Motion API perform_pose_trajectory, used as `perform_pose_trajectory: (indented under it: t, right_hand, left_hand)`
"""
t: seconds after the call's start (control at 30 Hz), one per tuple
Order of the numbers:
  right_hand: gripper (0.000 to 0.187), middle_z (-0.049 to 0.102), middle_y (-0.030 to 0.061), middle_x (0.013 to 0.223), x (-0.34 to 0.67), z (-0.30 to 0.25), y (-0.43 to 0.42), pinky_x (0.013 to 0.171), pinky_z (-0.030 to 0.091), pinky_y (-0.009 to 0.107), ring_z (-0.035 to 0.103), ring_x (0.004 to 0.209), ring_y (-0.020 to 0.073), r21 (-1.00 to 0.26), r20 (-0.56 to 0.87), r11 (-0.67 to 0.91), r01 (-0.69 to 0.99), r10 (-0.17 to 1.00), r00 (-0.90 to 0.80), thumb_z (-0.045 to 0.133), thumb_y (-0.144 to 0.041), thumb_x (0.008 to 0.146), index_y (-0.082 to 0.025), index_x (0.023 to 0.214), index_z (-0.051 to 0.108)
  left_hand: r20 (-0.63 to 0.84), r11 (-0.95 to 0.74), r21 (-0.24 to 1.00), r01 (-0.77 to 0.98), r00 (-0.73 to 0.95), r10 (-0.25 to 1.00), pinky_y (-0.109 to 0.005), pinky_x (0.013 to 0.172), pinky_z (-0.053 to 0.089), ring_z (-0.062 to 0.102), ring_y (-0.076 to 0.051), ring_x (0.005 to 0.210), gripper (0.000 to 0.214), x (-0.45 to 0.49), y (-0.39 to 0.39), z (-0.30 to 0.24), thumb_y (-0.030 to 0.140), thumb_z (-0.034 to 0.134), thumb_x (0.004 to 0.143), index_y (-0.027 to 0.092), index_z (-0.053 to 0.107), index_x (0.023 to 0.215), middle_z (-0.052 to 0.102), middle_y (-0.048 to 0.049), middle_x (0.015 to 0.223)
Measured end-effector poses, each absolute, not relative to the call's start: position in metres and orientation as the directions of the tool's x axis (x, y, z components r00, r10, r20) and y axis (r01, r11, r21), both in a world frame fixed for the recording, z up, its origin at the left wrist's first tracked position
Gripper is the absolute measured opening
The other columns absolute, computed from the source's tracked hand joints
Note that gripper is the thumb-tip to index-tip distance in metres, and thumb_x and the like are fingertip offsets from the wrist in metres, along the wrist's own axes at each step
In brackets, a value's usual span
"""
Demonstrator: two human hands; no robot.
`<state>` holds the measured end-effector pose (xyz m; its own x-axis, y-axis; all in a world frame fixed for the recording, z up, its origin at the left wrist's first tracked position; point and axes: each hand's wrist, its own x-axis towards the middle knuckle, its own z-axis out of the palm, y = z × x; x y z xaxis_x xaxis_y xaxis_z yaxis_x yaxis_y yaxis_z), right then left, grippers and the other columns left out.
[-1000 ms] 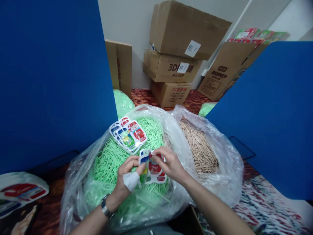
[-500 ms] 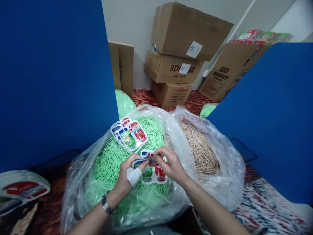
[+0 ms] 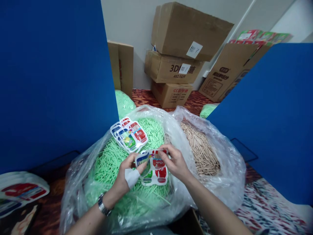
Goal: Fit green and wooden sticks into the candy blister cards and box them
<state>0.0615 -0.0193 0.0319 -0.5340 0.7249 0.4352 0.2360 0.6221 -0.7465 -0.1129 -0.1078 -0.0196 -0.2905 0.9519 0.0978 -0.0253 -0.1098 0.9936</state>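
Note:
Both my hands hold a small printed pouch (image 3: 154,168) with red, green and blue pictures, over a clear plastic bag of green sticks (image 3: 112,163). My left hand (image 3: 127,174), thumb wrapped in white tape, pinches the pouch's left top edge. My right hand (image 3: 174,162) pinches its right top edge. The pouch's mouth looks pulled apart. A fanned stack of the same pouches (image 3: 129,134) lies on the green sticks just beyond my hands.
A second clear bag of tan wooden sticks (image 3: 201,150) sits to the right. Blue partition boards (image 3: 53,78) stand left and right (image 3: 271,117). Cardboard boxes (image 3: 181,52) are stacked at the back wall. More printed pouches (image 3: 19,191) lie at the lower left.
The pouch was folded down between my fingers half a second ago; now it stands upright again with its top spread between both hands. My hands stayed over the green sticks.

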Motion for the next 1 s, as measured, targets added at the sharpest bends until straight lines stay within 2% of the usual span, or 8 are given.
perform_pose_trajectory:
  t: [0.07, 0.2, 0.27, 0.37, 0.47, 0.7, 0.87, 1.0]
  right_hand:
    - [0.01, 0.063, 0.0012, 0.081, 0.059, 0.031, -0.018, 0.068, 0.046, 0.026, 0.06, 0.073, 0.0139, -0.766, 0.413, 0.601, 0.227, 0.731, -0.543, 0.053, -0.025, 0.089, -0.021, 0.093, 0.061]
    - [0.022, 0.063, -0.0007, 0.078, 0.045, 0.03, -0.008, 0.061, 0.047, 0.025, 0.06, 0.065, 0.0126, -0.868, 0.326, 0.465, 0.177, 0.8, -0.504, 0.052, -0.033, 0.089, -0.022, 0.108, 0.055]
    - [0.034, 0.064, 0.0028, 0.091, 0.035, 0.032, 0.001, 0.066, 0.05, 0.026, 0.063, 0.077, 0.015, -0.869, 0.345, 0.466, 0.165, 0.812, -0.471, 0.051, -0.035, 0.09, -0.023, 0.121, 0.048]
    - [0.05, 0.055, 0.0106, 0.121, 0.026, 0.037, 0.012, 0.084, 0.049, 0.034, 0.056, 0.107, 0.0202, -0.789, 0.432, 0.567, 0.236, 0.786, -0.443, 0.05, -0.035, 0.09, -0.024, 0.136, 0.035]
    - [0.044, 0.054, 0.0109, 0.122, 0.031, 0.034, 0.015, 0.09, 0.046, 0.037, 0.055, 0.108, 0.0205, -0.662, 0.451, 0.659, 0.357, 0.731, -0.512, 0.047, -0.031, 0.092, -0.024, 0.134, 0.039]
    - [0.042, 0.06, 0.0142, 0.106, 0.08, -0.012, 0.024, 0.083, 0.046, 0.036, 0.056, 0.1, 0.027, -0.242, 0.019, 0.688, 0.684, 0.708, -0.706, 0.064, -0.038, 0.08, -0.016, 0.115, 0.057]
    - [0.039, 0.059, 0.0106, 0.103, 0.09, -0.019, 0.038, 0.079, 0.043, 0.033, 0.055, 0.098, 0.0242, -0.249, -0.047, 0.638, 0.729, 0.744, -0.667, 0.063, -0.046, 0.08, -0.018, 0.107, 0.059]
    - [0.046, 0.055, 0.0092, 0.11, 0.083, -0.014, 0.033, 0.079, 0.043, 0.031, 0.052, 0.099, 0.0226, -0.214, 0.06, 0.726, 0.653, 0.678, -0.733, 0.065, -0.038, 0.08, -0.023, 0.122, 0.052]
  left_hand:
    - [0.065, -0.063, 0.998, 0.013, -0.253, 0.965, -0.024, 0.058, 0.05, 0.06, -0.016, 0.063, 0.018, -0.113, -0.108, -0.02, 0.032, 0.07, 0.076, 0.015, 0.065, 0.081, 0.065, -0.0017, 0.071]
    - [0.04, -0.057, 0.996, -0.067, -0.234, 0.971, -0.031, 0.07, 0.055, 0.066, -0.022, 0.079, 0.027, -0.12, -0.101, -0.011, 0.035, 0.068, 0.078, 0.015, 0.066, 0.097, 0.072, -0.0063, 0.091]
    - [0.061, -0.074, 0.997, -0.028, -0.321, 0.945, -0.033, 0.071, 0.056, 0.067, -0.024, 0.081, 0.033, -0.132, -0.09, -0.005, 0.038, 0.069, 0.076, 0.015, 0.066, 0.099, 0.072, -0.0075, 0.093]
    - [0.104, -0.02, 0.983, 0.181, -0.472, 0.875, -0.033, 0.062, 0.056, 0.068, -0.025, 0.072, 0.036, -0.162, -0.064, 0.0, 0.045, 0.067, 0.075, 0.014, 0.066, 0.094, 0.073, -0.0074, 0.081]
    - [0.107, 0.04, 0.962, 0.269, -0.511, 0.853, -0.031, 0.051, 0.054, 0.066, -0.023, 0.061, 0.037, -0.196, -0.036, -0.001, 0.047, 0.066, 0.072, 0.013, 0.066, 0.088, 0.072, -0.0078, 0.073]
    - [0.154, 0.248, 0.821, 0.514, -0.618, 0.771, -0.036, 0.065, 0.051, 0.065, -0.029, 0.076, 0.047, -0.229, -0.017, -0.006, 0.046, 0.074, 0.06, 0.012, 0.064, 0.092, 0.07, -0.0107, 0.082]
    - [0.171, 0.328, 0.744, 0.582, -0.64, 0.749, -0.033, 0.066, 0.049, 0.065, -0.027, 0.079, 0.058, -0.229, -0.02, -0.006, 0.051, 0.065, 0.071, 0.013, 0.055, 0.114, 0.069, -0.0091, 0.089]
    - [0.27, 0.332, 0.653, 0.681, -0.618, 0.738, -0.036, 0.074, 0.05, 0.064, -0.027, 0.085, 0.059, -0.228, -0.033, -0.004, 0.048, 0.063, 0.075, 0.013, 0.052, 0.121, 0.064, -0.0128, 0.104]
